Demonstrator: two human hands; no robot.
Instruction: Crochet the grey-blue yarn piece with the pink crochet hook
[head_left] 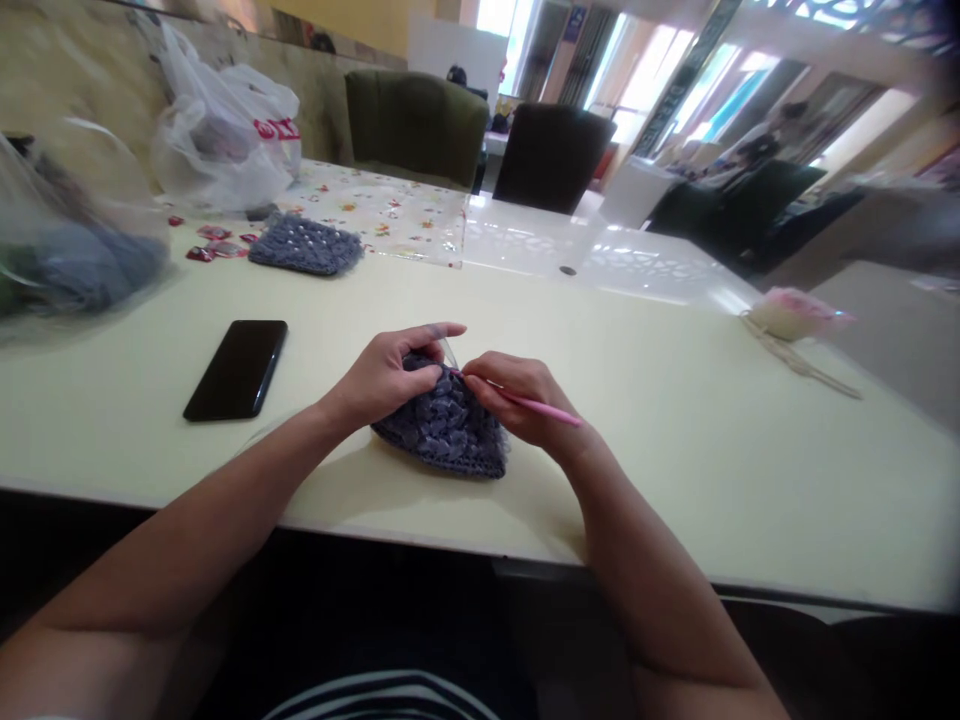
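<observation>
A dark blue-grey crocheted piece (448,428) hangs between my two hands just above the pale table, its lower edge near the surface. My left hand (394,375) pinches its top edge between thumb and fingers, with the index finger stretched out and a thin strand of yarn running from it. In my right hand (517,390) is a pink crochet hook (551,409), held like a pen. The hook's tip meets the top edge of the crocheted piece beside my left thumb; the exact stitch is hidden by my fingers.
Left of my hands lies a black phone (236,370). Farther back are another crocheted piece (307,245), small red packets (217,243), a white plastic bag (225,140) and a clear bag of yarn (90,255). A pink-and-white flower-like object (799,312) rests at the right.
</observation>
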